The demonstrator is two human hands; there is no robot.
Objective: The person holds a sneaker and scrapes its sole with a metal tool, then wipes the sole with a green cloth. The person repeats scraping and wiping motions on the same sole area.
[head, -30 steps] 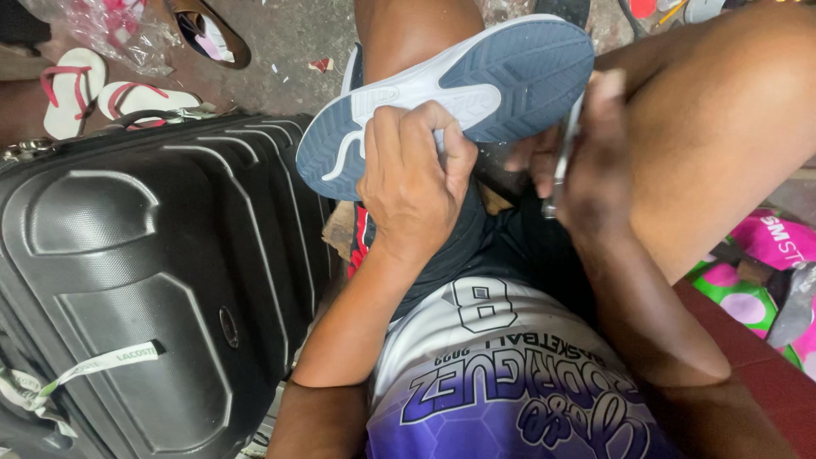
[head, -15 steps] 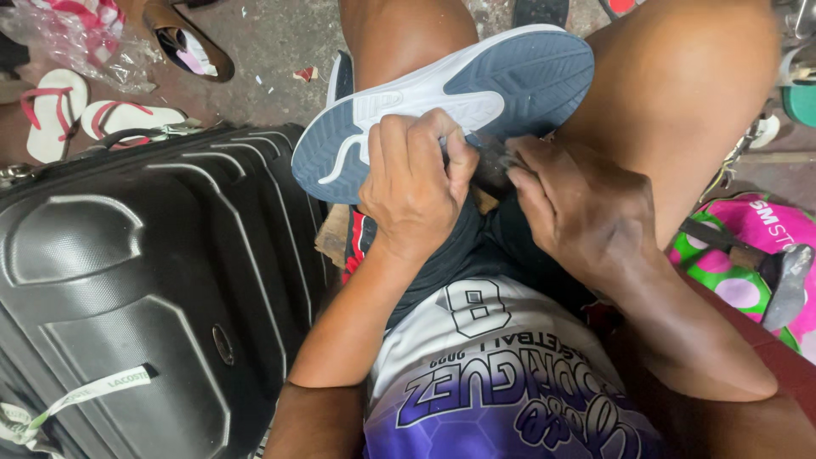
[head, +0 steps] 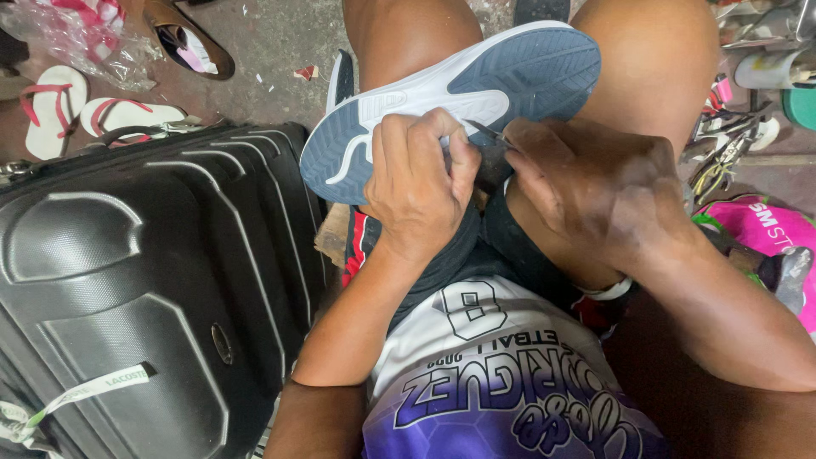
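Fingers (head: 442, 153) of the left hand (head: 416, 183) curl over the edge of a sneaker (head: 459, 93).
Sole up, the blue-and-white sneaker rests across the person's lap between the knees. Right hand (head: 595, 187) pinches a thin metal tool (head: 486, 132), its tip touching the sole's edge. Black suitcase (head: 144, 272) stands just beside the left arm.

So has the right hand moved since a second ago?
Yes. The right hand came down from the shoe's toe end and left along the sole, closer to the left hand.
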